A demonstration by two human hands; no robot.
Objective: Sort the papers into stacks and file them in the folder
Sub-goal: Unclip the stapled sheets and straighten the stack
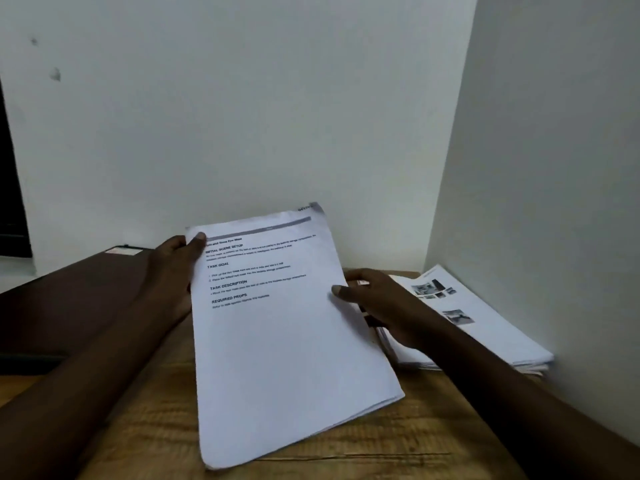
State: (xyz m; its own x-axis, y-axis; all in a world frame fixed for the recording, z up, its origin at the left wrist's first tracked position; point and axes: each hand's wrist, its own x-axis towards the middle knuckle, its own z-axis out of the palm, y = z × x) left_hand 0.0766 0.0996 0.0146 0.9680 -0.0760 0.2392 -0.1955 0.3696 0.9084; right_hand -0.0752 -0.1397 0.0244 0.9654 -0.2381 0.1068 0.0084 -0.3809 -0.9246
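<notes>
A stack of white printed sheets is held tilted above the wooden table, its top page showing headings and text. My left hand grips the stack's upper left corner, thumb on the front. My right hand holds the right edge, thumb on the top page and fingers behind. A second stack of papers with small photos lies on the table at the right, against the wall. A dark brown folder lies closed on the left.
White walls close off the back and the right side, forming a corner. The wooden table shows bare wood near the front. A dark window edge is at the far left.
</notes>
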